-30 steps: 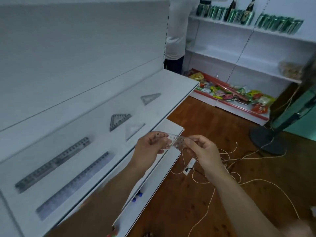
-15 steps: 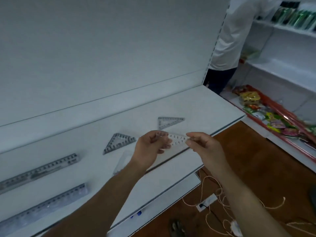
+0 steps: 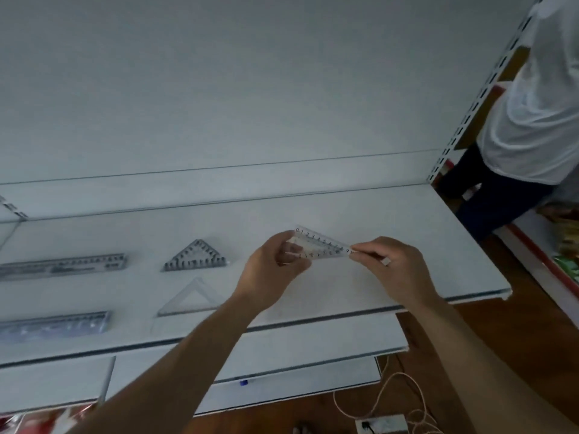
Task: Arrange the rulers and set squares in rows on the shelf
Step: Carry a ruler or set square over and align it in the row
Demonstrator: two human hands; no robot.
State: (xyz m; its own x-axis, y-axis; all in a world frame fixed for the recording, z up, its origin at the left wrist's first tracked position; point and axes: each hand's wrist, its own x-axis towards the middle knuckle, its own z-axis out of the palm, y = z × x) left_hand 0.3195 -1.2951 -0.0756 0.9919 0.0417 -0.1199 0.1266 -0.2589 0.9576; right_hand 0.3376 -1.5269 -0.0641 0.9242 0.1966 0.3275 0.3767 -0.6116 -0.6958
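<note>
In the head view, a transparent set square (image 3: pixel 322 247) is held over the shelf (image 3: pixel 407 227), pinched at its 9 o'clock end by the left hand (image 3: pixel 275 270) and at its 3 o'clock tip by the right hand (image 3: pixel 394 267). At 9 o'clock of the hands a dark set square (image 3: pixel 195 257) is laid flat, with a clear set square (image 3: pixel 191 298) at its 6 o'clock. Farther toward 9 o'clock the rear ruler (image 3: pixel 62 266) and the front ruler (image 3: pixel 56 325) are laid in parallel

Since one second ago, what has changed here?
The left hand and right hand carried the held set square forward, from past the shelf edge to above the shelf. Both still pinch it. The rulers and the grey set square lie as before.
</note>
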